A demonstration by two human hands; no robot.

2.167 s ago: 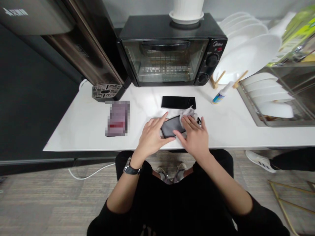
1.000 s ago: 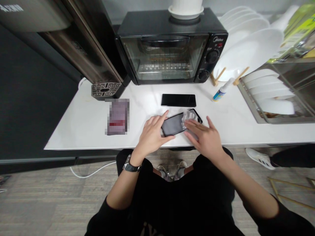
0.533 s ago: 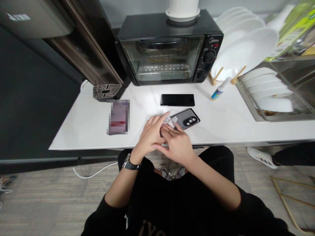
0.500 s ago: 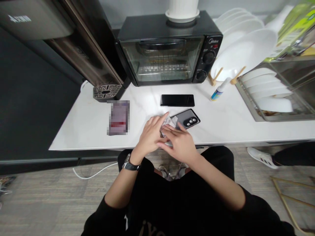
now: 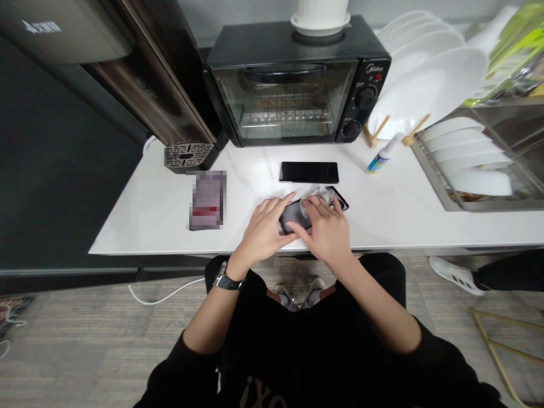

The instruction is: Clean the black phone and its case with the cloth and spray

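Head view: the left hand [image 5: 264,231] is gripping the near-left end of the phone case [image 5: 310,208] between thumb and fingers, pinning it on the table [image 5: 382,209] near the front edge. The right hand [image 5: 325,229] is pressing a white wipe [image 5: 317,195] flat onto it. Judgement: firm bracing and even pressure suit this wiping. The case's long axis is running left-right, its far end angled slightly away.

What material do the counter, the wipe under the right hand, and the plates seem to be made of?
Counter: white stone or a laminate copy, smooth with faint grey veins. Wipe: thin, soft white cloth or paper; it crumples under the right hand. Plates: probably glazed ceramic, glossy white, though melamine is possible.
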